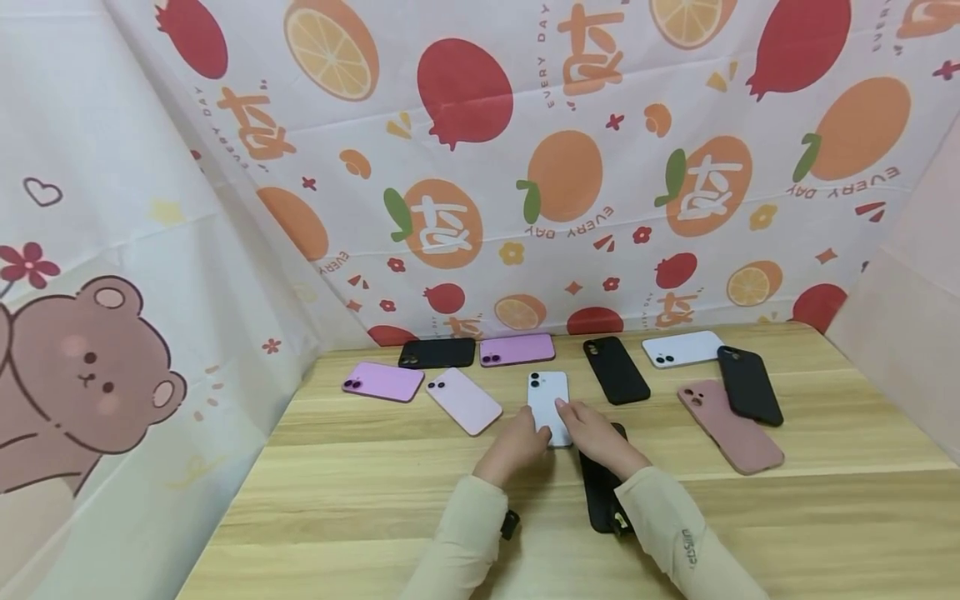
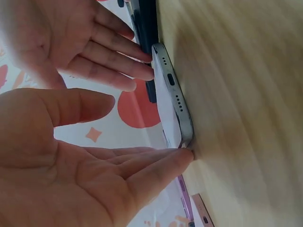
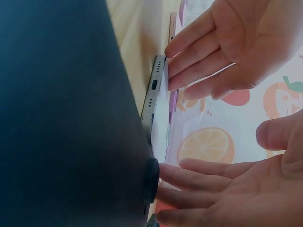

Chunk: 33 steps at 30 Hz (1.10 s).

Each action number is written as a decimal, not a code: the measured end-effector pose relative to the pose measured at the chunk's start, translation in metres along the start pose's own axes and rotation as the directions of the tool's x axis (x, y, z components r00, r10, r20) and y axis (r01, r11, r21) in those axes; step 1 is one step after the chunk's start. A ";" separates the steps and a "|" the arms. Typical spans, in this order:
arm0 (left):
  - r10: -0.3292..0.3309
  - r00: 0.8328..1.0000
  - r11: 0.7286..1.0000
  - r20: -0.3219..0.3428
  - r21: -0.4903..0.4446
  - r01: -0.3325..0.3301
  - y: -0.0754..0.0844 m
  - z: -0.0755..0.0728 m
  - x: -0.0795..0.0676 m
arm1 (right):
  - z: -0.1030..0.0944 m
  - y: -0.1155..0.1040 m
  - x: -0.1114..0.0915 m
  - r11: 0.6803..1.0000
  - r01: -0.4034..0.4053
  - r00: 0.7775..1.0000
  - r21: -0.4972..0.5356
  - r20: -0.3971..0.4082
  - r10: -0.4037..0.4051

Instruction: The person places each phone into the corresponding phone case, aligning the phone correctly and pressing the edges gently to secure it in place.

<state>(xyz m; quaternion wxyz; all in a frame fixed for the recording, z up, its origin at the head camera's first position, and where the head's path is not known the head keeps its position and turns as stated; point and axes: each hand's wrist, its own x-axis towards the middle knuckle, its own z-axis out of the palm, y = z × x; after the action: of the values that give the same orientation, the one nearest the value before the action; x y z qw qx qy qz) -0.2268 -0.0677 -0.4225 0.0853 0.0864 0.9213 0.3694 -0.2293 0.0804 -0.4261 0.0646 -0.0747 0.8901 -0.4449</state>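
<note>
L hand (image 1: 517, 447) fingers were straight, thumb apart, tips touching L edge of wht phone (image 1: 549, 390); R hand (image 1: 602, 435) fingers also extended, at R edge, firm contact or not I couldn't tell via cam. Wht phone lay lens-side up on tbl (image 1: 337, 471), betw. both hands. I judged an uneven push might spin it, poss. into pale pink phone (image 1: 465, 402) at L. Blk phone (image 1: 597, 490) lay partly under R sleeve (image 1: 667, 504); I noted a low sweep could drag it.
</note>
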 end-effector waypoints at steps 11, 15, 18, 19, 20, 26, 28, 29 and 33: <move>0.037 0.999 0.997 -0.025 -0.061 -0.039 -0.001 0.007 -0.003 | 0.006 0.001 0.000 1.000 -0.002 0.999 0.017 0.050 0.001; -0.011 0.998 0.992 -0.065 -0.128 0.003 -0.002 0.007 -0.003 | 0.008 0.001 -0.001 0.998 -0.021 0.998 0.066 0.060 0.017; -0.058 0.994 0.984 -0.092 -0.172 0.042 -0.003 0.007 -0.001 | 0.007 0.003 -0.001 0.993 -0.050 0.997 0.108 0.064 0.043; -0.071 0.993 0.981 -0.099 -0.188 0.051 -0.004 0.007 -0.001 | 0.007 0.003 -0.001 0.991 -0.058 0.997 0.123 0.062 0.051; -0.082 0.991 0.977 -0.104 -0.203 0.060 -0.004 0.006 0.000 | 0.006 0.003 -0.001 0.988 -0.068 0.996 0.136 0.059 0.061; -0.116 0.986 0.952 -0.118 -0.298 0.077 0.000 0.000 0.002 | 0.004 0.002 0.001 0.978 -0.108 0.994 0.181 0.035 0.103; -0.127 0.983 0.937 -0.132 -0.341 0.075 0.001 -0.001 0.004 | 0.003 0.001 0.002 0.972 -0.121 0.993 0.204 0.035 0.116; -0.130 0.981 0.930 -0.143 -0.362 0.070 0.002 -0.002 0.004 | 0.002 0.000 0.002 0.969 -0.128 0.992 0.213 0.034 0.123; -0.175 0.964 0.885 -0.200 -0.462 0.064 0.004 -0.002 0.006 | 0.000 -0.001 0.002 0.950 -0.169 0.985 0.262 0.030 0.167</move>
<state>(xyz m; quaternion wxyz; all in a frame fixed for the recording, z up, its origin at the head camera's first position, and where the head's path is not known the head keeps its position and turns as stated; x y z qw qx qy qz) -0.2326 -0.0649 -0.4191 0.0159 -0.0375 0.8173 0.5747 -0.2314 0.0798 -0.4255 0.1150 0.0089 0.8260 -0.5517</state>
